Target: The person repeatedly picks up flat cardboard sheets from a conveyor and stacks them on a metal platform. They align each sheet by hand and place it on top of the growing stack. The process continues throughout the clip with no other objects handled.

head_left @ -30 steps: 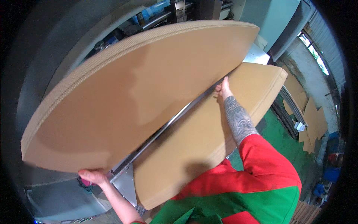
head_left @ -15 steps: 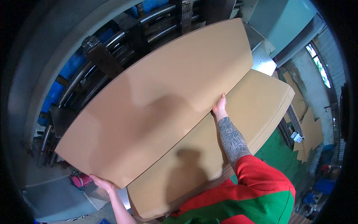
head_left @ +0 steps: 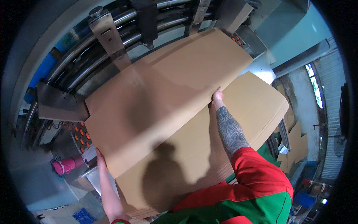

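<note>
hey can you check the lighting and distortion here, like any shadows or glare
Head view: a dark head-and-shoulders shadow falls on the lower cardboard stack; head view: the window strip at right glares nearly white; head view: the metal rails at top look bowed toward the fisheye rim, and the picture's corners go black.

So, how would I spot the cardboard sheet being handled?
Find the long metal rails up top. Just below them slants a wide brown cardboard sheet. Unlike the nearer cardboard stack, it has the left hand and right hand at its edges.
</note>
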Tool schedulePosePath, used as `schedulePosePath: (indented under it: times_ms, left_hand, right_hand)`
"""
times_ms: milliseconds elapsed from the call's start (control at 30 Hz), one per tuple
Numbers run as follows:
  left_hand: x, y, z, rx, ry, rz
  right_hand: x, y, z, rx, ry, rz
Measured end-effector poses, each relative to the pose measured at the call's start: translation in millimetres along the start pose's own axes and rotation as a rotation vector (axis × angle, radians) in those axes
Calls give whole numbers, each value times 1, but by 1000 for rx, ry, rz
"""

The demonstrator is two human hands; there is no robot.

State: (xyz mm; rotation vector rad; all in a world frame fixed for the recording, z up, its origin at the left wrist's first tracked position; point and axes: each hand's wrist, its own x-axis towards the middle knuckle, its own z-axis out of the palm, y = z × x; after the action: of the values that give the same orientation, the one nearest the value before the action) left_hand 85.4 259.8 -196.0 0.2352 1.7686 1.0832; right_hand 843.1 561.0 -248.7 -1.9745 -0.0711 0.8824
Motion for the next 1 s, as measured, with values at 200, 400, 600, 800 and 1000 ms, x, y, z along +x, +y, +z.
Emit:
schedulePosePath:
  times_ms: [200,400,600,800,1000]
  left_hand:
    - [-127,1,-39,499,-121,-162]
    - [-134,-42,-4,344,243,34]
    - [-106,-37,12,130,222,11]
    - [-2,-13,13,-354,120,8]
    - [44,17,10,-283,130,167]
  right_hand:
    - [1,4,-1,91,-65,73]
    - [-17,-11,-15,192,-327,208]
    - [34,-37,-15,-31,-439,28]
    - [44,-73,30,-146,-650,-26]
    - [11,-100,45,-265,-715,-85]
